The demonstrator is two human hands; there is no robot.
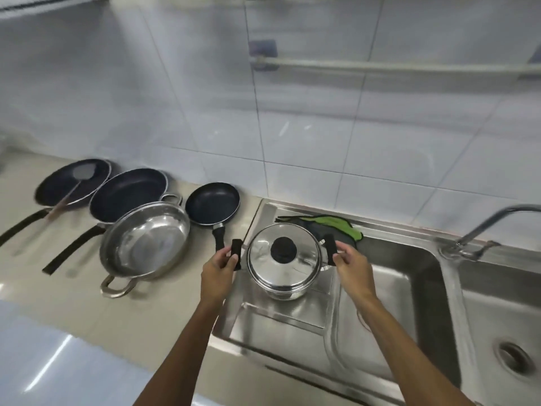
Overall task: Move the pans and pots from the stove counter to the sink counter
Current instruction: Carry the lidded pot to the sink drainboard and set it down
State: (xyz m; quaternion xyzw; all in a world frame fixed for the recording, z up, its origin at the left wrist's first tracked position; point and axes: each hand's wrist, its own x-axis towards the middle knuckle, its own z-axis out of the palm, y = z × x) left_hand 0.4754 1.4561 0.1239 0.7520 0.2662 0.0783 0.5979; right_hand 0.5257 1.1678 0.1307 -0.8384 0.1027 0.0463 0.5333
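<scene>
A lidded steel pot [285, 263] with a black knob is over the steel drainboard [281, 329] of the sink. My left hand [219, 266] grips its left black handle and my right hand [349, 266] grips its right black handle. I cannot tell whether the pot rests on the drainboard or hangs just above it. On the beige counter [58, 288] to the left lie a small black frying pan [212, 203], a wide steel two-handled pan [145, 243], a dark pan [128, 193] and another dark pan [73, 180] holding a spatula.
A green and black cloth [336, 225] lies at the back of the drainboard behind the pot. The sink basin [497, 332] with a drain and a tap [480, 232] is at the right. A tiled wall with a rail runs behind.
</scene>
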